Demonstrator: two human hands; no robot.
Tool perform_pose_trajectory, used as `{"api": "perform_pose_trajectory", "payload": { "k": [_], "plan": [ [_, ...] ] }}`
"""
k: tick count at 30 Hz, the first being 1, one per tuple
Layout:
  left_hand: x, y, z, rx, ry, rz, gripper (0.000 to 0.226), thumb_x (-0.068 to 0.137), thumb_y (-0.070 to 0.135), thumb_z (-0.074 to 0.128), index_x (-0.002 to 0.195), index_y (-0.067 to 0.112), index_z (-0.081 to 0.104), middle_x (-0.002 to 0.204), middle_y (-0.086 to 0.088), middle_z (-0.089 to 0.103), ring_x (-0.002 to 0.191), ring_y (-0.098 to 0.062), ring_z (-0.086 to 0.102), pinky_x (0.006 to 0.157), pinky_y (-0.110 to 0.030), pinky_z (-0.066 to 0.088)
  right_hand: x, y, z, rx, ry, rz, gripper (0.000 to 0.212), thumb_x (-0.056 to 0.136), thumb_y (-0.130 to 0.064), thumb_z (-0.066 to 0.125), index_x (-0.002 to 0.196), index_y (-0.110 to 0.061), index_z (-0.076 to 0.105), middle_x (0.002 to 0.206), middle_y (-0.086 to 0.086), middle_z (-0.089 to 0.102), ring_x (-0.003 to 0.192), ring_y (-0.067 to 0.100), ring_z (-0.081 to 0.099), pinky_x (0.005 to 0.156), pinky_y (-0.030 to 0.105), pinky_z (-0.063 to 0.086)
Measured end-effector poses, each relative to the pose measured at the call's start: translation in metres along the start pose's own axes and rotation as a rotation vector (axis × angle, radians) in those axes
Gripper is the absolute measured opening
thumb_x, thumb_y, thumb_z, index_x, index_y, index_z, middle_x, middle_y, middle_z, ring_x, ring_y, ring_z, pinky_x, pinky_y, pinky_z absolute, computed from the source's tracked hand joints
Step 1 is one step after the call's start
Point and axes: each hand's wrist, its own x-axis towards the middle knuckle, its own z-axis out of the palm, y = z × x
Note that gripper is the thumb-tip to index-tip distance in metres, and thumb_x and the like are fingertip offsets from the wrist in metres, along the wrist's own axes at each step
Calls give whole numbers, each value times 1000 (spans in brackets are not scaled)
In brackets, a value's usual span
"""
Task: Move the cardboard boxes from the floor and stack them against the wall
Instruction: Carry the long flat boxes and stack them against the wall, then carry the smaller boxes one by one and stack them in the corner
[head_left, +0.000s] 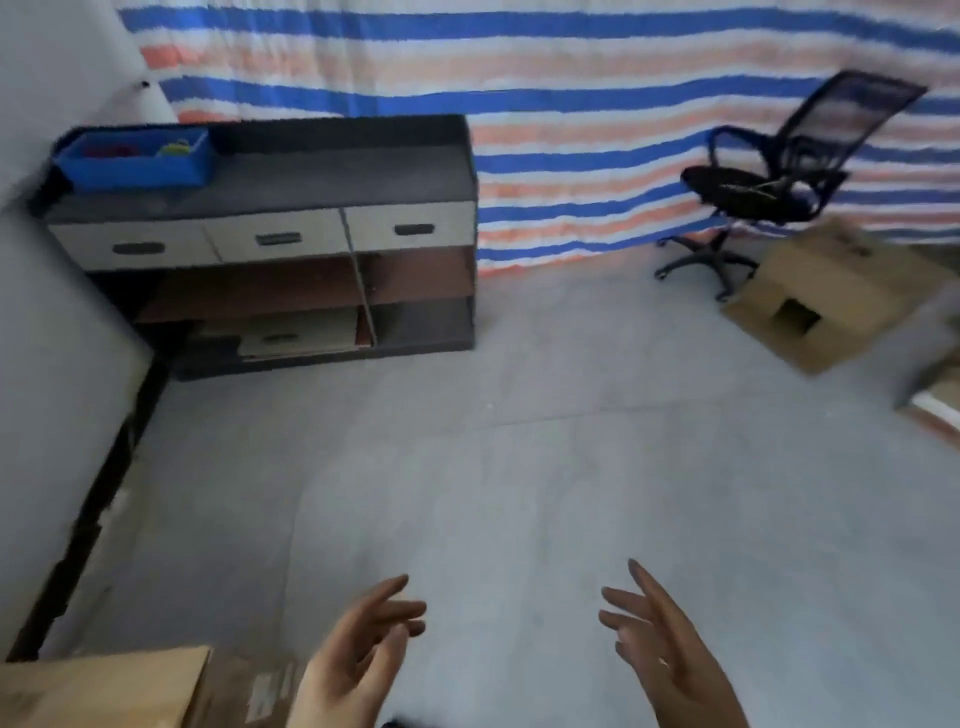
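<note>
My left hand (358, 657) and my right hand (665, 654) are held out low in the frame, fingers spread, holding nothing. A cardboard box (98, 686) sits at the bottom left by the white wall (57, 415), just left of my left hand. Another cardboard box (836, 296) with a square hole in its side lies on the floor at the far right, near the chair. A further box edge (935, 395) shows at the right border, blurred.
A dark cabinet (291, 176) with three drawers stands in the far left corner, a blue bin (135, 156) on top. A black office chair (774, 182) stands before the striped tarp (571, 124). Grey floor (519, 441) spreads between them.
</note>
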Motion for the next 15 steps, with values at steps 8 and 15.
{"api": "perform_pose_trajectory", "payload": {
  "k": [8,15],
  "plan": [
    [-12,18,216,55,-414,60,41,69,15,52,87,49,68,91,-2,74,81,-18,71,77,-25,52,-60,61,-192,-2,415,118,75,87,1,58,93,-73,52,97,-25,69,89,1,68,77,17,52],
    [-26,26,358,192,-753,35,47,66,14,49,81,55,67,89,3,74,80,-16,72,77,-20,53,-93,102,-295,65,704,214,74,87,-3,60,91,-77,49,95,-28,68,88,-2,67,79,20,52]
  ]
}}
